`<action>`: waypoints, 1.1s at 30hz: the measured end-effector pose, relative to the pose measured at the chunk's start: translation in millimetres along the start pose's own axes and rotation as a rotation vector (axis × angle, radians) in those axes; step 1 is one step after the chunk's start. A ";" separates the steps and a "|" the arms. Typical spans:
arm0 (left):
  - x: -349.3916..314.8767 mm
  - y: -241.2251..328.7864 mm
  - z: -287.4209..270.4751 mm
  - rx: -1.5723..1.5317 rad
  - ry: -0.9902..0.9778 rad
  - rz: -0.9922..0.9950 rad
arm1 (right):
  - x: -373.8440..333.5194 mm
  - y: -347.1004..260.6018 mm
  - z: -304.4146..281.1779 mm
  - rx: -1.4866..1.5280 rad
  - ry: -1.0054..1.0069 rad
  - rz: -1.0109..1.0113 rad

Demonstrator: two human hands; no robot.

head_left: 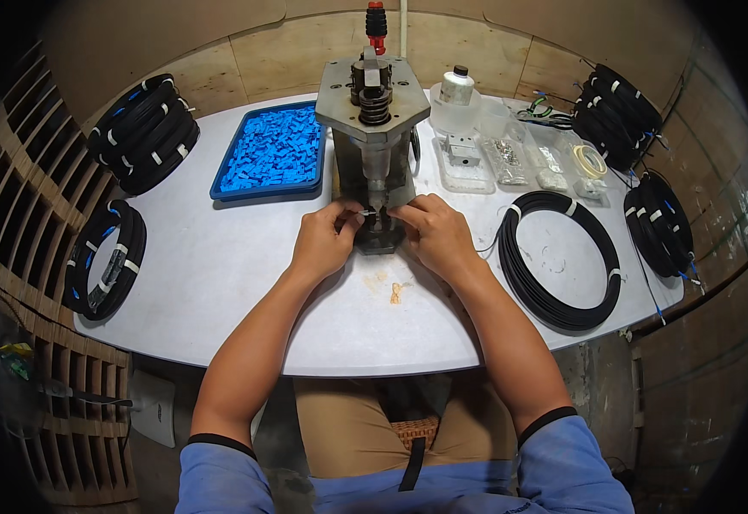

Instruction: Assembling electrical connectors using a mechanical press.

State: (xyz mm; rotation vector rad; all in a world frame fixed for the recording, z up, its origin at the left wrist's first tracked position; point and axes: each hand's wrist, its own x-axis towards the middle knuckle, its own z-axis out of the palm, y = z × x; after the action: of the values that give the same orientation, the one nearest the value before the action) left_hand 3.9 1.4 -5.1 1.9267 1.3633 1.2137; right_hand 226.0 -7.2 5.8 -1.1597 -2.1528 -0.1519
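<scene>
A grey metal bench press stands in front of me, with a thick vertical ram over its small base. My left hand is at the left side of the ram's lower end, thumb and fingers pinched on a small dark piece too little to name. From the other side, my right hand reaches in with its fingers closed at the same spot. A thin black cable runs from the large black cable coil to behind my right wrist and seems to end in those fingers. The fingertips partly hide the working point.
A blue tray of small blue pieces lies left of the press. To the right are a white bottle and clear plastic boxes with small parts. More black coils sit at both table ends. The white table has a curved front edge.
</scene>
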 end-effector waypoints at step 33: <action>0.2 2.5 -0.1 0.008 -0.002 -0.019 | -0.1 0.3 0.7 -0.018 0.012 -0.007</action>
State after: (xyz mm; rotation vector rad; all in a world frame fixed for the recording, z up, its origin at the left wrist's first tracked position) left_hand 5.1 0.5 -3.1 1.9158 1.3843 1.1994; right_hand 225.9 -6.8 5.2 -1.1590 -2.1493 -0.1817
